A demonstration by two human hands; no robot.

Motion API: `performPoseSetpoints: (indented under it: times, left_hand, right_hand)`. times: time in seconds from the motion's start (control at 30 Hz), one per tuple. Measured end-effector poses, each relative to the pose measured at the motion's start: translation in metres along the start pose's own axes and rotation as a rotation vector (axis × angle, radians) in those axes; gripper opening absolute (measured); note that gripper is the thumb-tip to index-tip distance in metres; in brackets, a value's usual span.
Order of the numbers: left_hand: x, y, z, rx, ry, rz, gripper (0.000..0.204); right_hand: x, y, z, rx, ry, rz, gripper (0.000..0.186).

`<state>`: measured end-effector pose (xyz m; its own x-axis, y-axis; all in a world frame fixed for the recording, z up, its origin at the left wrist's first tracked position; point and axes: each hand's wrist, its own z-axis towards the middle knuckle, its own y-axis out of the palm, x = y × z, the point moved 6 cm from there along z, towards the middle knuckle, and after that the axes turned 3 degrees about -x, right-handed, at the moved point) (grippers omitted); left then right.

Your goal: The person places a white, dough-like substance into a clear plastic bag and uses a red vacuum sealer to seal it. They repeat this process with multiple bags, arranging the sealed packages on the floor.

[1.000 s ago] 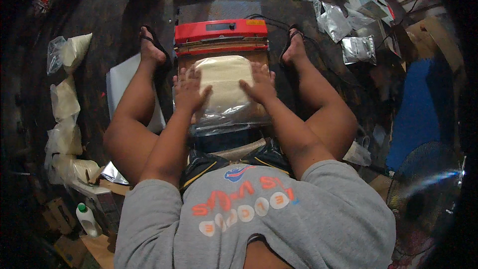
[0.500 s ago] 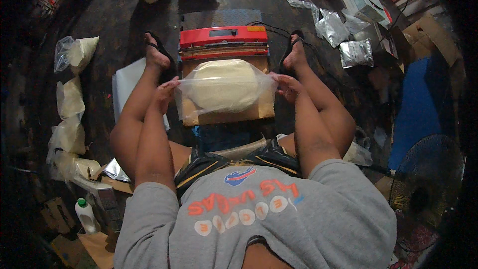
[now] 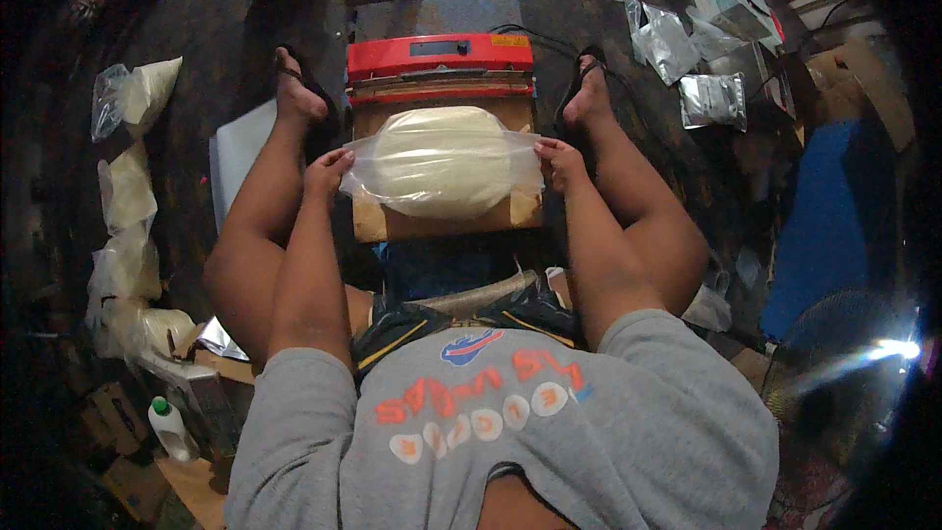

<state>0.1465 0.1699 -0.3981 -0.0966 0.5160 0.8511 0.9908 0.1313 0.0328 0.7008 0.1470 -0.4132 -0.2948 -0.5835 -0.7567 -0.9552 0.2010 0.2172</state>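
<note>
In the middle of the frame, the left hand (image 3: 329, 175) and right hand (image 3: 563, 163) pinch both ends of a full, pale bag (image 3: 442, 162) with their fingers (image 3: 344, 160), below a red machine (image 3: 440, 56).

The scene is dim, and the fisheye rim bends edges and sinks into black. White glare flares at the fan (image 3: 829, 319), well right of the right hand (image 3: 563, 165). Highlights streak the plastic bag (image 3: 442, 162) between it and the left hand (image 3: 328, 175), beyond which shadows darken the floor (image 3: 221, 39).
</note>
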Motion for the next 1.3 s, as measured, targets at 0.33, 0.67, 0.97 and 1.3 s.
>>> performPoseSetpoints:
  times: [0.33, 0.67, 0.97, 1.3]
  left_hand:
    - [-0.007, 0.069, -0.028, -0.430, 0.360, 1.035, 0.051]
    - [0.011, 0.086, 0.019, -0.551, 0.428, 1.043, 0.070]
    - [0.030, 0.057, 0.038, -0.485, -0.542, 0.805, 0.078]
    - [0.078, 0.036, 0.065, -0.326, -0.698, -0.158, 0.103]
  right_hand:
    - [0.077, -0.004, 0.018, -0.223, -0.448, -0.294, 0.052]
    - [0.031, 0.051, 0.054, -0.496, -0.470, -0.708, 0.060]
    - [-0.032, 0.075, 0.033, -0.230, 0.247, -0.783, 0.062]
    - [-0.074, 0.054, 0.075, -0.023, 0.440, -0.077, 0.074]
